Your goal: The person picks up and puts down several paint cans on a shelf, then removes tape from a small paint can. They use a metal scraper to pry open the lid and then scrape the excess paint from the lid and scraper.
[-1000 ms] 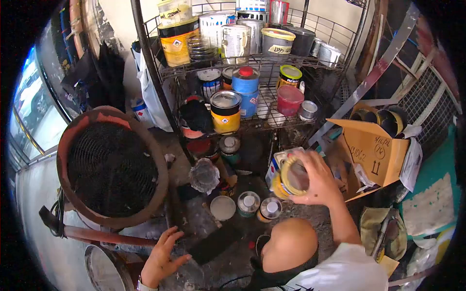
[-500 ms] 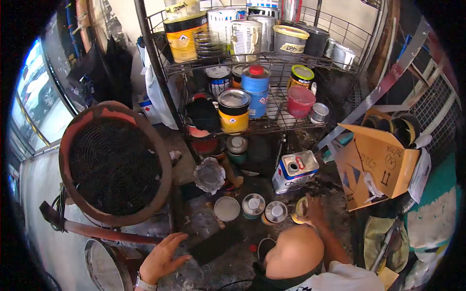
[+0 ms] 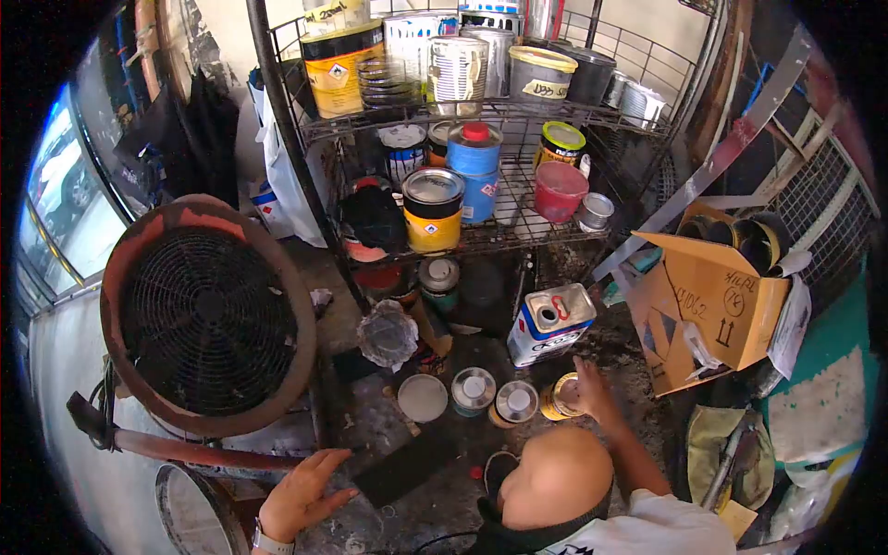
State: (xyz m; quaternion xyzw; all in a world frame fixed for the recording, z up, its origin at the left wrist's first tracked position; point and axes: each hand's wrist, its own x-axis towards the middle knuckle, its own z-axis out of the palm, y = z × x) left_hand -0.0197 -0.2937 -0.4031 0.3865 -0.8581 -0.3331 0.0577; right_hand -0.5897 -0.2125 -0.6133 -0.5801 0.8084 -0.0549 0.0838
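Observation:
My left hand (image 3: 301,490), with a watch (image 3: 271,539) at its wrist, hovers over the floor at lower left. Its fingers are spread and nothing is in them. Closest to its fingertips lies a dark flat strip (image 3: 405,469). My right hand is out of the frame. In front of me a person in a white top (image 3: 647,532) crouches, head (image 3: 564,467) bent down. That person's hand (image 3: 595,393) is at the right side of a yellow can (image 3: 561,398). Left of it stand two lidded cans (image 3: 517,403) (image 3: 473,389) and a round pale-topped tin (image 3: 423,399).
A wire rack (image 3: 499,248) full of paint tins stands ahead. A rectangular solvent tin (image 3: 552,324) is on the floor before it. At left are a large round fan (image 3: 208,310) and a drum (image 3: 196,509). An open cardboard box (image 3: 721,314) sits at right.
The view has shifted slightly, so the surroundings sit a little further left. The other person's hand has moved slightly up along the yellow can's right side. My left hand stays spread.

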